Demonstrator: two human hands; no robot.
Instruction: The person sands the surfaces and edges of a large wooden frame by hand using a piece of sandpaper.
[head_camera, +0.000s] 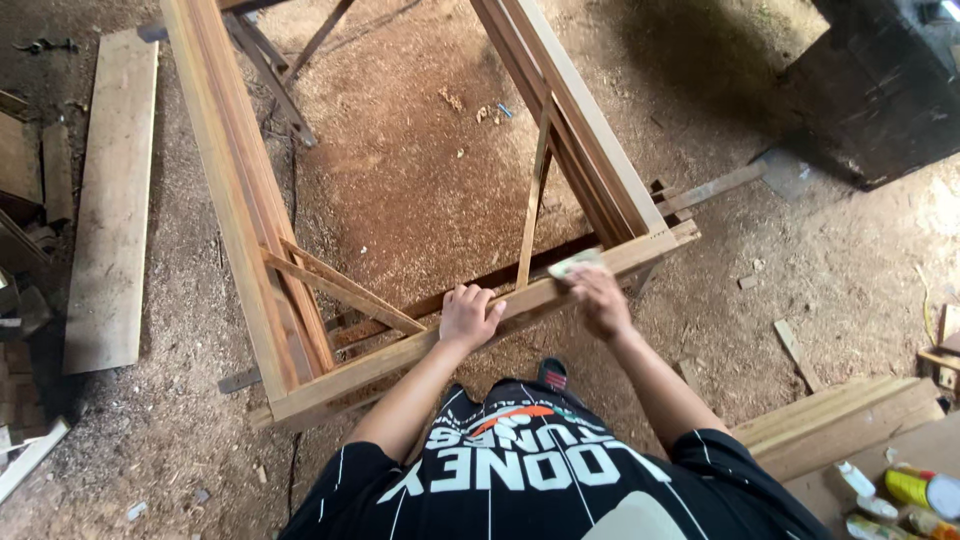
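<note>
A large rectangular wooden frame (245, 190) stands over a sawdust floor, with thin diagonal braces at its corners. My left hand (468, 315) grips the near rail (400, 355) of the frame, fingers curled over its top edge. My right hand (598, 298) presses a pale folded piece, apparently sandpaper (572, 264), against the same rail near the right corner. That hand is blurred.
A long loose plank (110, 200) lies on the floor at left. Stacked boards (840, 420) sit at lower right beside several small cans and bottles (905, 495). A dark block (880, 85) stands at upper right. Wood scraps dot the floor.
</note>
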